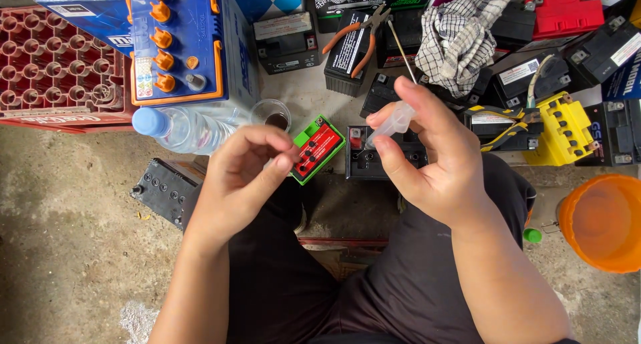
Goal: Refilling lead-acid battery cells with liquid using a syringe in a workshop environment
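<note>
Fingers [394, 127] of the right hand [434, 157] pinch a clear plastic dropper [390, 123], partly hiding it. Left hand [244, 180] fingers pinch something too small to identify, above a green-and-red battery [318, 147].

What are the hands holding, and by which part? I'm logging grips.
The right hand pinches a clear plastic dropper by its bulb. Whether the left hand holds anything cannot be told.
</note>
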